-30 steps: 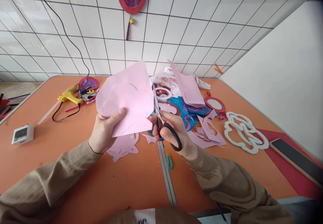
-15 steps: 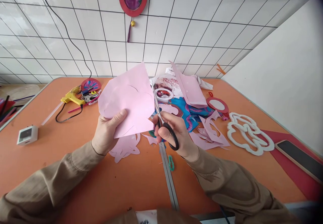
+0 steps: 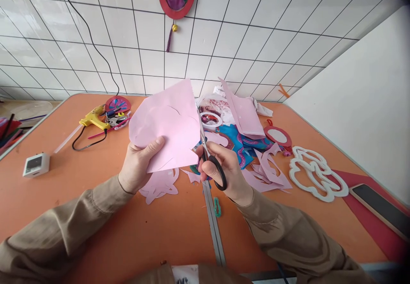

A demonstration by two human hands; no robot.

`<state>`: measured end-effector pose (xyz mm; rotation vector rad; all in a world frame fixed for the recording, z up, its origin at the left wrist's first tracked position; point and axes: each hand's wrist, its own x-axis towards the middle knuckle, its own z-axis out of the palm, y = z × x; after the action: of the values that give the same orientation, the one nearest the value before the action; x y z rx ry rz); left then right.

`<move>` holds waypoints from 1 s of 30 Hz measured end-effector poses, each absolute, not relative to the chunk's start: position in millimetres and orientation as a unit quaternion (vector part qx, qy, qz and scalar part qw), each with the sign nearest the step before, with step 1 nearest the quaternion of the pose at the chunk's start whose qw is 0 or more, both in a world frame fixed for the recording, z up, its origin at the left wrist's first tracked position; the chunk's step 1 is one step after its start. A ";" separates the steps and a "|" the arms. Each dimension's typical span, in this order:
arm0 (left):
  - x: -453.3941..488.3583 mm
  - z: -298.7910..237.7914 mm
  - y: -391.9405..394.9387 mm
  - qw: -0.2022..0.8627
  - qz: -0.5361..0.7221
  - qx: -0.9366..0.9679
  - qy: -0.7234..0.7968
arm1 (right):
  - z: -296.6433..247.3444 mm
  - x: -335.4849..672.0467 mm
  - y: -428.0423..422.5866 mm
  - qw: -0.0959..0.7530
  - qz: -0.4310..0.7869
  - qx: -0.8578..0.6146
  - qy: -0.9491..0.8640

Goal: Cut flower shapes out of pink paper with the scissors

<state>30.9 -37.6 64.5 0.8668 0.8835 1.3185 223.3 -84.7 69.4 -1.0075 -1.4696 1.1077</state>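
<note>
Both hands grip: the left hand (image 3: 137,164) a pink, paper-like sheet (image 3: 166,124) whose unsupported right edge could flex, the right hand (image 3: 232,168) black-handled metal scissors (image 3: 203,141) that might then stray.

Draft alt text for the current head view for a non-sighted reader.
The left hand holds a pink sheet and the right hand black-handled scissors at its edge, above an orange table. Pink scraps lie nearby; a yellow glue gun lies at the left.
</note>
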 end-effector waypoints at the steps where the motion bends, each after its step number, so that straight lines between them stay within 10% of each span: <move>1: 31.0 64.9 -37.5 0.619 0.574 0.373 0.384 | 69.4 223.0 -84.7 0.499 0.457 -0.417 -0.607; 30: 31.9 65.0 -40.9 0.614 0.598 0.358 0.371 | 66.9 220.9 -86.3 0.496 0.433 -0.424 -0.622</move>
<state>31.9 -40.9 65.0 0.8247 0.8545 1.3798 220.9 -86.3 66.9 -1.0280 -1.5061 1.0493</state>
